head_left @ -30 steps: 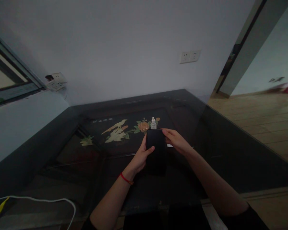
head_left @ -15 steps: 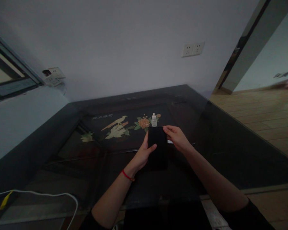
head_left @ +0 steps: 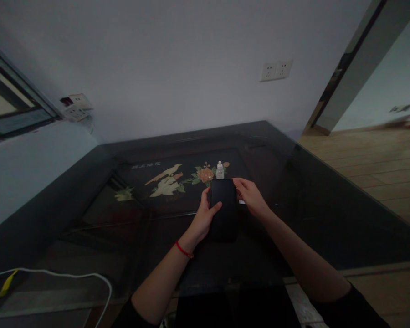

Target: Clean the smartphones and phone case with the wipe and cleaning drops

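Note:
A black phone (head_left: 223, 207) is held above the dark glass-topped table (head_left: 328, 214). My left hand (head_left: 205, 218) grips its left edge, thumb lying on the screen. My right hand (head_left: 249, 196) touches the phone's upper right corner with curled fingers, and a small white thing shows just under them; I cannot make out what it is. A small white dropper bottle (head_left: 220, 170) stands upright on the table just beyond the phone. A red string is tied round my left wrist.
Under the glass lies an inlay of a bird and flowers (head_left: 172, 180). A white cable (head_left: 71, 278) with a yellow tag curls at the near left. Wall sockets (head_left: 276, 69) sit above the table. A window is on the left, a doorway on the right.
The phone and both hands have risen slightly and shifted a little away from me toward the bottle. The bottle has not moved.

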`<state>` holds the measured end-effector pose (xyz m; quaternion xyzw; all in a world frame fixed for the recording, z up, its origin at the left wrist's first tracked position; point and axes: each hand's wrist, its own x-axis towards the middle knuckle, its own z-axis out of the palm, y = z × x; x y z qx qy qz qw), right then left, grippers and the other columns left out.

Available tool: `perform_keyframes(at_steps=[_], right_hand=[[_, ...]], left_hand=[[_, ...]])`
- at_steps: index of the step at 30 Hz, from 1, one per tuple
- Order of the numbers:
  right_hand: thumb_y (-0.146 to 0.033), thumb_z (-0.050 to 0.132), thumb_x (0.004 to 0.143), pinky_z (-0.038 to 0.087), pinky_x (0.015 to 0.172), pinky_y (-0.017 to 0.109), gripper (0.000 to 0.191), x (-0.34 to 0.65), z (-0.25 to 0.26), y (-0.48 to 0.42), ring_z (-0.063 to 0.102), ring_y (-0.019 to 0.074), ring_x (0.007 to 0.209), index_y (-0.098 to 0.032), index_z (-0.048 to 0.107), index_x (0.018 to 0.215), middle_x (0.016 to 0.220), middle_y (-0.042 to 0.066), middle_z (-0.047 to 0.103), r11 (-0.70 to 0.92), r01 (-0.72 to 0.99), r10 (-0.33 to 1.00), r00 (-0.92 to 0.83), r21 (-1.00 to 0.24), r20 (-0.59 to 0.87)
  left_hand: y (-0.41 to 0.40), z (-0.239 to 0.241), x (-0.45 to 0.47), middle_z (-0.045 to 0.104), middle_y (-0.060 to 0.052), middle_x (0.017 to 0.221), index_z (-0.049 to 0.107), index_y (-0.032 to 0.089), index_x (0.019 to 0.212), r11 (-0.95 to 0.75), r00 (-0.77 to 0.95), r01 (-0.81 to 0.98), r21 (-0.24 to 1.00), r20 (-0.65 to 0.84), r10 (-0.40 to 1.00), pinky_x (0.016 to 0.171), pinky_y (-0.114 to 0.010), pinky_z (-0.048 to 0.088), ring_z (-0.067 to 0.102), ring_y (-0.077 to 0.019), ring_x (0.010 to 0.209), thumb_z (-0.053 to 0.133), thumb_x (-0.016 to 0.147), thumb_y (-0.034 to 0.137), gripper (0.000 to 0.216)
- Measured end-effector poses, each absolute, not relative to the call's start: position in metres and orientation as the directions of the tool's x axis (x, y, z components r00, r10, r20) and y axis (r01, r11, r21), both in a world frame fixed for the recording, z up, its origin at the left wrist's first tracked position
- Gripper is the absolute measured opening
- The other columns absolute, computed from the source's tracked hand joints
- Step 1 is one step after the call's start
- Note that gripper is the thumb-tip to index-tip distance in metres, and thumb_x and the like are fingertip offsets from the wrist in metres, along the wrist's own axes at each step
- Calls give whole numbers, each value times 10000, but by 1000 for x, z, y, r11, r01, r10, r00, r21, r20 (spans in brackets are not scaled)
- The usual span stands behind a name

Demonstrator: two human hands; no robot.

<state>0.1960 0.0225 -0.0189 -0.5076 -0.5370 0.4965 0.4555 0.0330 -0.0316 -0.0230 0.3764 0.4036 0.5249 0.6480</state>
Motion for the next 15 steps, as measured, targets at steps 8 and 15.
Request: perform_keyframes(at_steps=[8,15], right_hand=[[-253,629,813,544,519,249,427,195,-17,18,604,123,561,-181,474,1205,658,-37,583,-117,152,921,-354,-981,-165],[-153,595,790,522,473,232,428,191,-29,20,574,112,495,-174,446,1191,596,-74,548,-121,179,934,-313,-976,-173]], left_hand=[[-21,-28,24,624,-66,1137,347,266,1325,165,-80,-398,902,-213,974,851,-373,520,631,-196,924,714,718,259,709],[-15,-33,18,616,-77,1227,501,221,1311,137,17,-329,934,-139,990,980,-385,455,587,-233,1097,669,746,218,589]])
